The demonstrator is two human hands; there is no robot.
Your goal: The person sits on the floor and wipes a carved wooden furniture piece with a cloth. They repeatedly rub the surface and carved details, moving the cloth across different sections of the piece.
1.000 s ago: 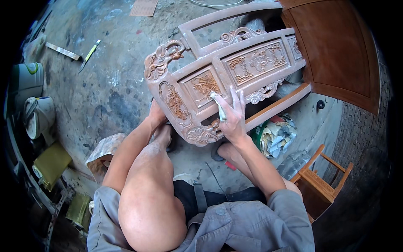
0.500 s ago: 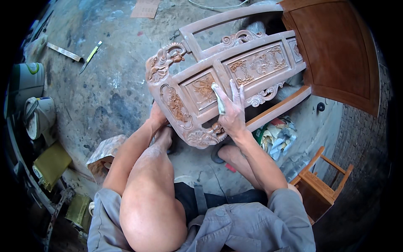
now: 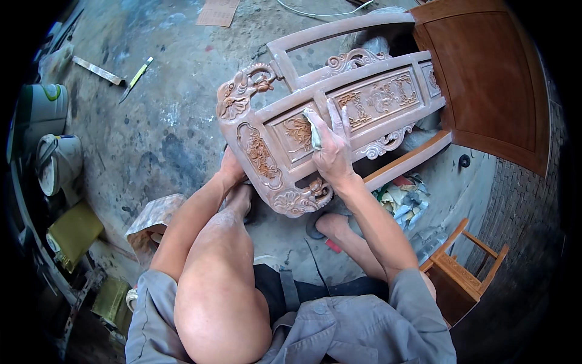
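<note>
Right hand (image 3: 332, 151) presses a folded sanding sheet (image 3: 314, 129) flat against the carved wooden panel (image 3: 339, 115); left hand (image 3: 230, 173) grips the panel's lower edge, bracing it steady.

A woodworking shop: a stained, dusty concrete floor (image 3: 151, 127), an unfinished carved wooden panel (image 3: 339, 115) at centre, a brown wooden door panel (image 3: 491, 85) upper right, paint buckets (image 3: 45, 133) at the left edge, and a small wooden chair (image 3: 464, 273) lower right.
</note>
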